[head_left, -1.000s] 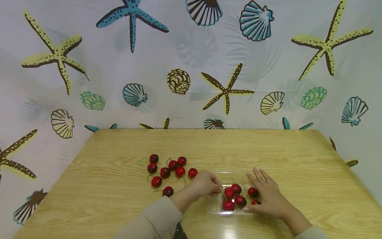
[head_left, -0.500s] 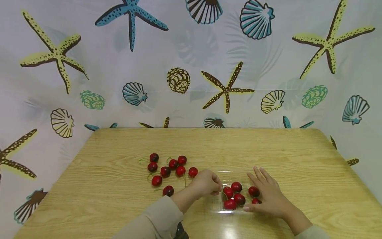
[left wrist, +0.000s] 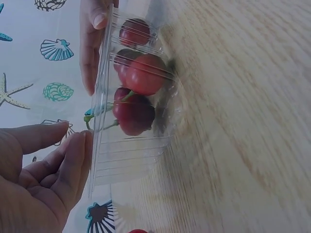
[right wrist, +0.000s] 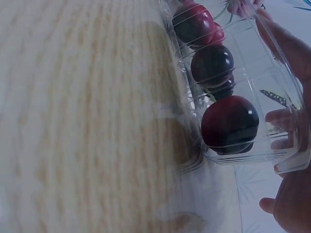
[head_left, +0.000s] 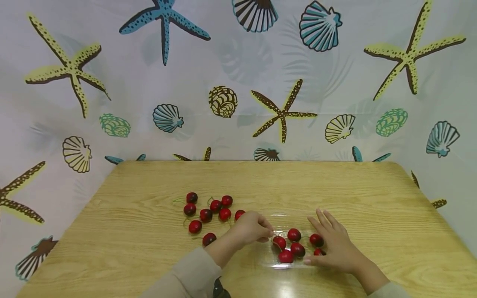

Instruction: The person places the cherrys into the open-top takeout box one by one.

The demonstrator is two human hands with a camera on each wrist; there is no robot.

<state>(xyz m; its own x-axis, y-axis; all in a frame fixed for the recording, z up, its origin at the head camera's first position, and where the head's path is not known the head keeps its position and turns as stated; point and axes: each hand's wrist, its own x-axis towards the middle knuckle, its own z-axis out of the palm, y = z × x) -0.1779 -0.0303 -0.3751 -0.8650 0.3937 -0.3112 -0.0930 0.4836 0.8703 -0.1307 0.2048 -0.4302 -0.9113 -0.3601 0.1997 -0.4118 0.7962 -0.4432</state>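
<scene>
Glossy dark-red cherries [head_left: 297, 250], six of them visible, lie in a shallow, clear plastic tray [left wrist: 126, 165] with ribbed walls, set on a pale wood-grain table [head_left: 123, 248]. Thin green stems [left wrist: 87, 118] poke past the tray's rim, which probably gives fingertips something to take without squeezing the fruit. The person's left hand [head_left: 251, 227] is right there, thumb and forefinger drawn almost together beside a stem end; whether they pinch it, I cannot tell. The right hand [head_left: 337, 248] lies spread, fingers straight, about the tray's right end, likely to keep so light a container from sliding. Left of the tray, nine loose red cherries [head_left: 206, 215] sit directly on the table, near the left forearm and so within easy reach. Behind the table hangs a white cloth [head_left: 186, 74] printed with starfish and shells
</scene>
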